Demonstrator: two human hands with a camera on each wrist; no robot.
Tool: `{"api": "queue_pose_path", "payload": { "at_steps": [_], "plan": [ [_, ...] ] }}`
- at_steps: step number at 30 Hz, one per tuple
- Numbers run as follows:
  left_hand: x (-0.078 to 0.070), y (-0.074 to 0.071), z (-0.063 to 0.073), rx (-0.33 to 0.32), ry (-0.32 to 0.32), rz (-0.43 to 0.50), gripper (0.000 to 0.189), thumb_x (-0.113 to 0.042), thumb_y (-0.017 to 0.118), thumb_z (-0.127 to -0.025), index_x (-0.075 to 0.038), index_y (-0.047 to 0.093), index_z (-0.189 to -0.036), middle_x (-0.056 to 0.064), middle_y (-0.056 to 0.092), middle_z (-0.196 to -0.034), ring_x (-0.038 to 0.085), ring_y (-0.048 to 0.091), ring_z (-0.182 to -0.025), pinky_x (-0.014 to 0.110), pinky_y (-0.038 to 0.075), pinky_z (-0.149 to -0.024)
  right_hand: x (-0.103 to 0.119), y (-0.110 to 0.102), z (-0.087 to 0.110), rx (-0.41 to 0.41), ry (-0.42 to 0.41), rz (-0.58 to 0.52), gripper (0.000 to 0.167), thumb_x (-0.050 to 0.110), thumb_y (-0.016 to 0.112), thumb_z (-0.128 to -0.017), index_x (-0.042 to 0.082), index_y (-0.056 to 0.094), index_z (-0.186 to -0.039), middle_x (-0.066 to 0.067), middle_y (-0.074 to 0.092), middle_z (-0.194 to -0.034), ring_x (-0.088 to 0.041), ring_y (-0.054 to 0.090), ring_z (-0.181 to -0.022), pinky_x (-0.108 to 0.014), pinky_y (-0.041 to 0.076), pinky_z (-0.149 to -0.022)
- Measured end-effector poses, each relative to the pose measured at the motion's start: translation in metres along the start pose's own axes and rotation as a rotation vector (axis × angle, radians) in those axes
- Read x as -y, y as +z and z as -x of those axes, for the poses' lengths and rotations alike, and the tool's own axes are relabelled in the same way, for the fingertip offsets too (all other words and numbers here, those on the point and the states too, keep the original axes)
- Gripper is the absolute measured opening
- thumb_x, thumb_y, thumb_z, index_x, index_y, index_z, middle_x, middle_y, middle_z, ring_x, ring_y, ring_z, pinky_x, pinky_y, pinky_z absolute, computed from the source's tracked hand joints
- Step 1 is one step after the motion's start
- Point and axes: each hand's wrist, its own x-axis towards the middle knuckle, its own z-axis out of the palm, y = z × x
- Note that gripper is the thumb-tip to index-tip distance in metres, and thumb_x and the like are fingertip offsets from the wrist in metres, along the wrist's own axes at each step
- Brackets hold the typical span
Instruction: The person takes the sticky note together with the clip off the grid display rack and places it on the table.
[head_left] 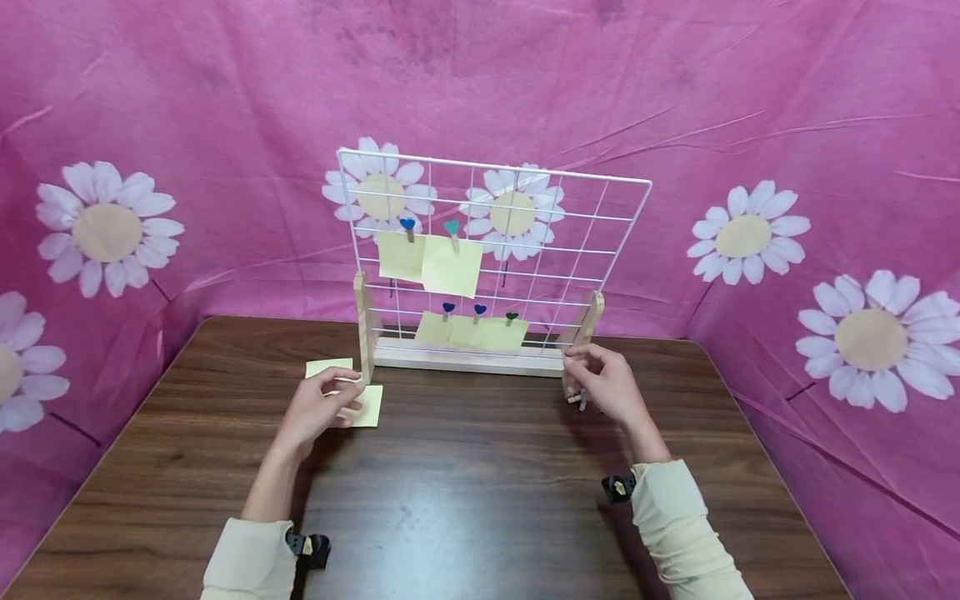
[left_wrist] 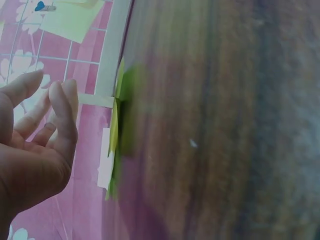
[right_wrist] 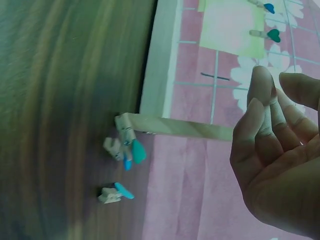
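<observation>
Over the table's left side, my left hand (head_left: pixel 318 408) hovers by pale yellow sticky notes (head_left: pixel 369 408), partly covering them in the head view. Its fingers are loosely bent with nothing between them in the left wrist view. My right hand (head_left: pixel 609 385) is beside the stand's right wooden foot, thumb and fingertips apart and holding nothing in the right wrist view. Several small clothespins (right_wrist: pixel 116 194) with blue and teal tops lie on the table near it. Between the hands, a white wire grid (head_left: pixel 495 167) carries two rows of sticky notes (head_left: pixel 452 265), clipped by heart-topped clothespins (head_left: pixel 452 227).
The grid leans back in a wooden stand (head_left: pixel 465 358) at the rear of the dark wood table (head_left: pixel 450 483). A pink cloth (head_left: pixel 247 108) with white daisies hangs behind and at both sides. Each wrist wears a small black camera (head_left: pixel 311 548).
</observation>
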Motion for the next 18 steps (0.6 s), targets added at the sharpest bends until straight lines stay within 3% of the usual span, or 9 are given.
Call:
{"api": "queue_pose_path", "payload": {
  "at_steps": [6, 14, 18],
  "plan": [
    [-0.008, 0.003, -0.001, 0.021, 0.007, 0.088, 0.042, -0.014, 0.065, -0.100, 0.010, 0.052, -0.131, 0.017, 0.064, -0.111, 0.022, 0.071, -0.090, 0.035, 0.064, -0.065, 0.012, 0.001, -0.004, 0.012, -0.061, 0.018, 0.026, 0.010, 0.067, -0.099, -0.009, 0.067, -0.117, -0.023, 0.071, -0.091, -0.024, 0.070, -0.064, -0.036, 0.061, -0.055],
    [-0.018, 0.006, -0.003, 0.048, 0.029, 0.124, 0.043, -0.011, 0.065, -0.100, 0.013, 0.051, -0.132, 0.007, 0.066, -0.105, 0.022, 0.071, -0.095, 0.037, 0.064, -0.068, 0.034, 0.003, -0.011, 0.032, -0.127, 0.038, 0.025, 0.010, 0.066, -0.099, -0.008, 0.066, -0.118, -0.022, 0.072, -0.096, -0.031, 0.072, -0.067, -0.032, 0.061, -0.057],
    [-0.023, 0.008, -0.005, 0.055, 0.048, 0.128, 0.042, -0.012, 0.066, -0.099, 0.012, 0.053, -0.130, 0.005, 0.066, -0.102, 0.021, 0.072, -0.094, 0.037, 0.064, -0.068, 0.044, 0.005, -0.015, 0.046, -0.149, 0.031, 0.026, 0.010, 0.067, -0.099, -0.007, 0.067, -0.119, -0.025, 0.072, -0.096, -0.024, 0.071, -0.064, -0.031, 0.060, -0.054]
  ]
}}
